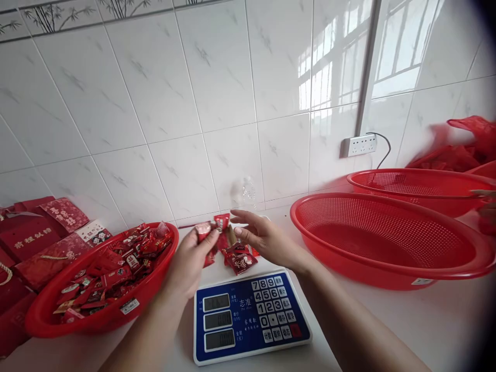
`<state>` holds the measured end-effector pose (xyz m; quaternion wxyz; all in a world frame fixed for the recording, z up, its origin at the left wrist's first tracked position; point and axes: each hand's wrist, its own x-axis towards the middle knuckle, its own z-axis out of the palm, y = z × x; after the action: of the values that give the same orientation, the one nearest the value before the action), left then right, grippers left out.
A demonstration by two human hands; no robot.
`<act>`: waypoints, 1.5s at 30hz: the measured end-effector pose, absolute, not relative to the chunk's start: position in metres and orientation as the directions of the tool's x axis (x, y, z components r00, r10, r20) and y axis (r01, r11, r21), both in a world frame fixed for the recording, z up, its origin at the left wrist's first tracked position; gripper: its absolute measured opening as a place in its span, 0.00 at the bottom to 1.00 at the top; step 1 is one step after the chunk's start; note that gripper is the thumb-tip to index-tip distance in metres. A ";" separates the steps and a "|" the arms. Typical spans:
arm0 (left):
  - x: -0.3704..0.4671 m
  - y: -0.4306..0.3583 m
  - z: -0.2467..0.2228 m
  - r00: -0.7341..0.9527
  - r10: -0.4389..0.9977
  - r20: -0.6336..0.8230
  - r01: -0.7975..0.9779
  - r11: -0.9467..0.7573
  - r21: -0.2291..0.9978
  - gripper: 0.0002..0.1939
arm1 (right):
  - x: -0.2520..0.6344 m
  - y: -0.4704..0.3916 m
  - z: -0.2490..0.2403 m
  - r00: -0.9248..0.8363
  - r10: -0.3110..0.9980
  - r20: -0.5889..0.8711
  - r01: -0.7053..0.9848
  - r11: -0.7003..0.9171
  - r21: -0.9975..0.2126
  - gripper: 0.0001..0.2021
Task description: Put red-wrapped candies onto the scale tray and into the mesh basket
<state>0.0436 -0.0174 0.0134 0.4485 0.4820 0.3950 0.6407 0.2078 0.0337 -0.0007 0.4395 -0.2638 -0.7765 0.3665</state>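
My left hand is closed around a few red-wrapped candies, held up over the scale's pan. Close beside it, my right hand has its fingers apart, the tips near those packets; whether they touch is hard to tell. Beneath the hands, more wrapped candies lie on the white pan of a digital scale with a blue keypad panel. The scale's displays are too dim to read surely. To the left stands a red plastic basket heaped with similar small packets.
Red gift boxes are stacked at the far left. On the right sits a large red mesh basket, with another red basket behind it and another person's hand at its edge. A clear bottle stands by the tiled wall, left of a power strip.
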 end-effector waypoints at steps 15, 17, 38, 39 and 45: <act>0.037 0.008 0.003 -0.169 0.960 -0.224 -0.794 0.002 0.608 0.06 | 0.201 0.035 0.008 -0.081 0.883 0.463 -0.179 0.444 -0.878 0.13; 0.036 0.010 -0.002 -0.141 0.959 -0.245 -0.816 0.028 0.577 0.06 | 0.197 0.031 0.005 -0.164 0.863 0.478 -0.157 0.456 -0.876 0.13; 0.028 -0.007 0.010 -0.117 0.992 -0.051 -0.765 -0.057 0.642 0.03 | 0.201 0.030 -0.007 -0.440 0.769 0.464 0.417 0.633 -0.653 0.24; 0.023 -0.008 0.015 -0.144 0.989 -0.039 -0.767 -0.086 0.636 0.03 | 0.203 0.033 -0.009 -0.464 0.781 0.417 0.486 0.619 -0.618 0.26; 0.010 -0.014 0.030 -0.224 0.974 -0.026 -0.760 -0.158 0.631 0.04 | 0.191 0.040 -0.030 -0.583 0.805 0.109 0.697 0.564 -0.443 0.41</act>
<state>0.0101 -0.0144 0.0301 0.5903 0.1989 0.2697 0.7344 0.1909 0.0400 -0.0303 0.1513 -0.4310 -0.8713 0.1794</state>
